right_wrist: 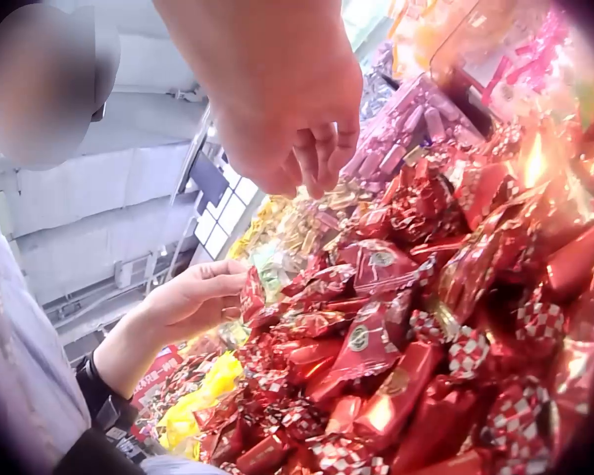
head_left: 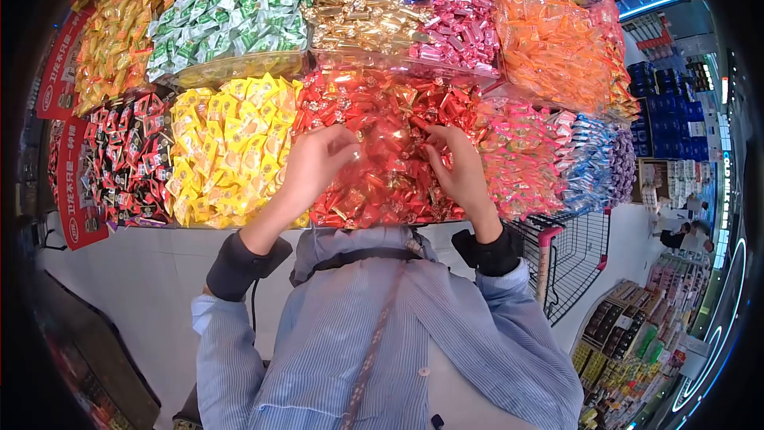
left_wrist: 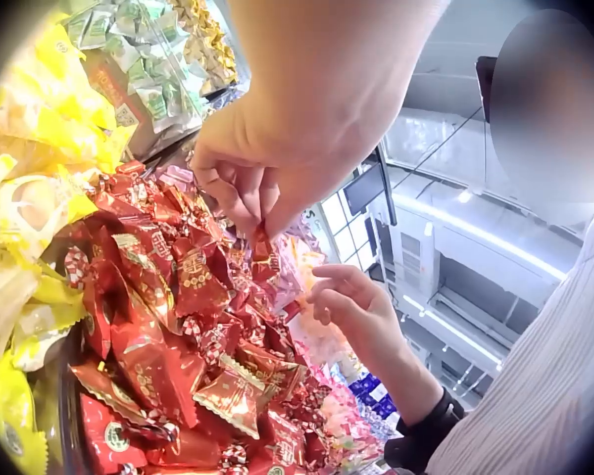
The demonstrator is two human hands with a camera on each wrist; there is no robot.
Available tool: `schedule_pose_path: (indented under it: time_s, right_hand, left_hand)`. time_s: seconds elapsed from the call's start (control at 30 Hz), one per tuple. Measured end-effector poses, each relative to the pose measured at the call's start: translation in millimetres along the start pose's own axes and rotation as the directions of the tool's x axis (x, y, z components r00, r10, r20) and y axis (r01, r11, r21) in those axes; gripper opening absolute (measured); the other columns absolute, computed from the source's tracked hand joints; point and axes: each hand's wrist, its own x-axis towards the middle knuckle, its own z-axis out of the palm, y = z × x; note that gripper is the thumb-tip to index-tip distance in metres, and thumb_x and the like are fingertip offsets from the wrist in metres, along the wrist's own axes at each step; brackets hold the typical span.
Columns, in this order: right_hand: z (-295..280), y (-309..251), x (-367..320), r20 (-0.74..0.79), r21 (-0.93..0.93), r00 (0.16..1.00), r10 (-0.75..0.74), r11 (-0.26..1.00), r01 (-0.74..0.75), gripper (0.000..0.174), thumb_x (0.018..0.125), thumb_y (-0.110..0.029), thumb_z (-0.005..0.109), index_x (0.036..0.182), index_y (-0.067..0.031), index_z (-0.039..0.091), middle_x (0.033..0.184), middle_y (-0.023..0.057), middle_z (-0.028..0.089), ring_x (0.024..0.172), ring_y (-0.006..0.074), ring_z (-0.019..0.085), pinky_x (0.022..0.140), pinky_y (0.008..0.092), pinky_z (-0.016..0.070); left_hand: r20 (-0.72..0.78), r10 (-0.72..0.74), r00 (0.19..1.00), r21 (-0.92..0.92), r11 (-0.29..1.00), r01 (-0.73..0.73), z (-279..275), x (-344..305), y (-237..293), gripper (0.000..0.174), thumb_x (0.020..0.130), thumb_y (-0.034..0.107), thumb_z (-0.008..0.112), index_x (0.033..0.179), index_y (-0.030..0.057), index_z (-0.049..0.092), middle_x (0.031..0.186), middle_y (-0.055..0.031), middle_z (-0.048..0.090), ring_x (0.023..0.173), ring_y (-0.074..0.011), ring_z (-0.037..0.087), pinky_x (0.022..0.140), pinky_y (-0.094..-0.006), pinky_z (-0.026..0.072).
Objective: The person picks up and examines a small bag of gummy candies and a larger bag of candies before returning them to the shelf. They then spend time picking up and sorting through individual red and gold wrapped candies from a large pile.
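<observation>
Red wrapped candies (head_left: pixel 374 167) fill the middle front section of the display. Above their left side is my left hand (head_left: pixel 310 166); in the left wrist view the left hand (left_wrist: pixel 277 139) pinches a small red candy (left_wrist: pixel 264 259) between thumb and fingertips. My right hand (head_left: pixel 461 169) hovers over the right side of the red pile, fingers loosely bent. No candy shows in the right hand (left_wrist: pixel 361 317) in the left wrist view. From the right wrist side, the right hand (right_wrist: pixel 287 109) hangs above the red candies (right_wrist: pixel 376 346), its fingertips partly hidden.
Yellow candies (head_left: pixel 231 151) lie left of the red ones, pink candies (head_left: pixel 521 155) right. Behind are green-and-white (head_left: pixel 231 12), gold (head_left: pixel 362 20) and orange candies (head_left: pixel 549 40). A shopping cart (head_left: pixel 569 255) stands at the right, near shelves (head_left: pixel 637 334).
</observation>
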Motion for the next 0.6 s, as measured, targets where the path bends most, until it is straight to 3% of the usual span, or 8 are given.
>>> schedule_pose_path:
  time_s: [0.2,0.33,0.4,0.6]
  right_hand:
    - [-8,12,-3,-0.079,-0.066,0.997,-0.019,0.998,0.014,0.024,0.079,0.000,0.061,0.102,-0.0035,0.057,0.089,0.0135,0.058,0.084,0.0286,0.059,0.072,0.0356,0.0466]
    - [-13,18,-6,-0.096,-0.116,0.995,-0.024,0.993,0.013,0.022,0.080,0.001,0.062,0.101,-0.0034,0.058,0.088,0.0093,0.057,0.079,0.0220,0.057,0.071,0.0309,0.0457]
    - [-16,17,-5,-0.050,-0.173,0.997,-0.060,0.984,0.050,0.019,0.078,-0.001,0.064,0.097,-0.0033,0.059,0.087,0.0095,0.057,0.080,0.0242,0.057,0.071,0.0326,0.0455]
    - [-2,21,-8,0.044,-0.363,0.998,-0.041,0.930,0.054,0.019,0.072,-0.012,0.068,0.088,-0.0063,0.059,0.082,0.0087,0.056,0.082,0.0278,0.054,0.072,0.0374,0.0436]
  left_hand:
    - [-0.026,0.135,0.991,0.116,0.985,-0.131,3,2,-5,0.015,0.073,0.005,0.070,0.087,0.0029,0.065,0.070,-0.0072,0.061,0.058,-0.0171,0.055,0.055,-0.0291,0.0455]
    - [-0.037,0.278,0.960,0.234,0.936,-0.262,5,2,-7,0.017,0.072,0.006,0.070,0.088,0.0041,0.064,0.075,-0.0073,0.061,0.065,-0.0212,0.057,0.060,-0.0319,0.0466]
    - [-0.027,0.312,0.950,0.280,0.914,-0.292,6,2,-7,0.018,0.071,0.006,0.070,0.088,0.0045,0.063,0.077,-0.0072,0.061,0.069,-0.0227,0.058,0.063,-0.0327,0.0468]
    - [-0.029,0.294,0.955,0.252,0.927,-0.277,6,2,-5,0.018,0.071,0.005,0.069,0.088,0.0038,0.063,0.077,-0.0068,0.060,0.070,-0.0228,0.057,0.063,-0.0324,0.0463]
